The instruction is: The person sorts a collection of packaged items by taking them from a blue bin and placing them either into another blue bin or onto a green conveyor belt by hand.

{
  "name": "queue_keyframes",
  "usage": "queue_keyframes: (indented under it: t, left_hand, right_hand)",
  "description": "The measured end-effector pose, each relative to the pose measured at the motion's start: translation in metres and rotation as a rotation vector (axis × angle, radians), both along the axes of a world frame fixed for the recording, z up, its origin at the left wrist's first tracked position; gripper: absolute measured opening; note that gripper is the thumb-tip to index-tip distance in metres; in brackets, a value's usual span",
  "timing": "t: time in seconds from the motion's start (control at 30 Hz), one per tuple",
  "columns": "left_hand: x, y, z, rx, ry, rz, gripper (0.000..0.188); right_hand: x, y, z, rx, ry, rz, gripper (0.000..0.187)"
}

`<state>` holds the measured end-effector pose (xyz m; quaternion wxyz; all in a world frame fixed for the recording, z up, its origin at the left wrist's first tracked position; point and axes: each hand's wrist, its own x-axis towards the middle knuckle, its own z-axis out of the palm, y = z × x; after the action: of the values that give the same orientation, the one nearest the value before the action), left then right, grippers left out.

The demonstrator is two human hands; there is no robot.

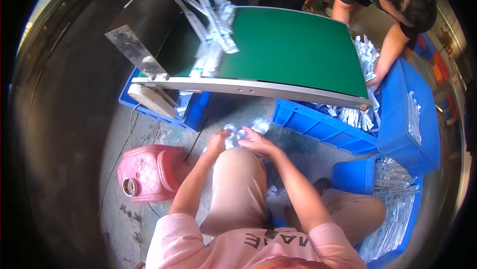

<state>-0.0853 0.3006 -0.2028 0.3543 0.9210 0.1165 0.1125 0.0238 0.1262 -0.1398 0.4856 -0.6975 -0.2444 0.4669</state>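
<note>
Above my left knee, both my hands hold a small bunch of crinkled clear plastic packages (232,138). My left hand (216,142) is closed on the near left end of the bunch. My right hand (254,141) grips it from the other side, its fingers curled around the film. The far end of the bunch (260,125) sticks out beyond my right fingers. What lies inside the film is too blurred to make out. Ahead, more long, slim clear packages (211,52) lie in a loose pile on the green conveyor belt (293,45).
A metal rail (248,86) edges the belt in front of me. Blue crates (325,129) of slim packages stand below it and at my right (354,174). Another person's arm (390,55) reaches into packages at the belt's right end. A pink plastic stool (149,167) stands at my left.
</note>
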Motion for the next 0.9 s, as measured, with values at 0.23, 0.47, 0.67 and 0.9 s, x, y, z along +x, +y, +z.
queue_keyframes:
  t: [0.23,0.47,0.67,0.9]
  left_hand:
    - [-0.285,0.05,-0.114,0.273,1.155,-0.173,0.108]
    - [-0.248,0.016,0.011,0.284,0.492,0.175,0.038]
    - [-0.053,-0.025,0.23,0.207,-0.374,0.269,0.016]
    - [0.136,0.04,0.251,0.501,-0.273,0.33,0.043]
  right_hand:
    - [0.04,-0.102,0.161,0.387,-0.207,-0.096,0.026]
    - [0.179,-0.11,0.213,0.158,-1.35,-0.538,0.029]
    - [0.24,-0.046,0.217,-0.532,-1.387,-0.307,0.079]
    - [0.246,-0.029,0.212,-0.539,-1.542,-0.15,0.033]
